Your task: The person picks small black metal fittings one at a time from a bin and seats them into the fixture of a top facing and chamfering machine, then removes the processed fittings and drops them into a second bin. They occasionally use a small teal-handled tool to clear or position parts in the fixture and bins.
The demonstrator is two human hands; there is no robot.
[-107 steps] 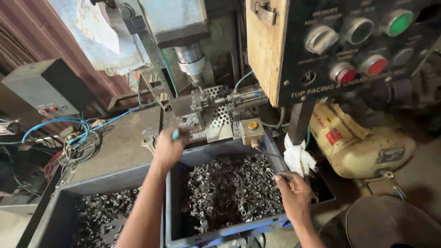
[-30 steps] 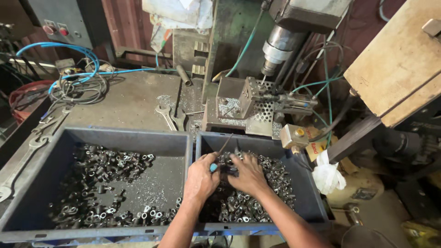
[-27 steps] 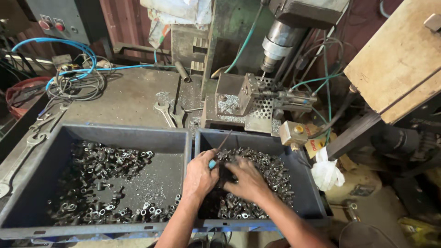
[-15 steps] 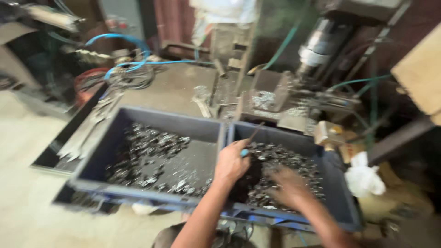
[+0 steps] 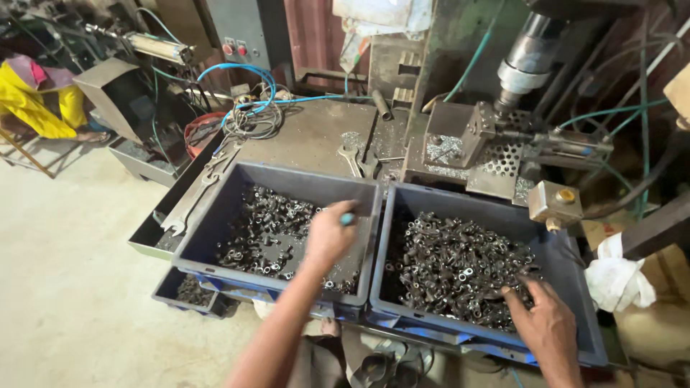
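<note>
Two dark blue bins stand side by side below a drill press. My left hand (image 5: 329,233) hovers over the left bin (image 5: 215,215), fingers curled around a small blue-tipped tool, above a thin scatter of small metal parts (image 5: 269,230). My right hand (image 5: 548,323) rests in the near right corner of the right bin (image 5: 568,338), fingers spread on the thick heap of metal parts (image 5: 456,269). Whether its fingers pinch a part cannot be told.
The drill press spindle (image 5: 523,68) and a perforated fixture (image 5: 496,154) stand behind the bins. Wrenches (image 5: 356,159) lie on the metal bench, with blue hoses (image 5: 248,100) at its back. A white rag (image 5: 611,276) hangs at right. A person in yellow (image 5: 36,104) sits far left.
My left hand moved from the right bin over to the left bin. My right hand slid toward the right bin's near right corner. The camera view swung left.
</note>
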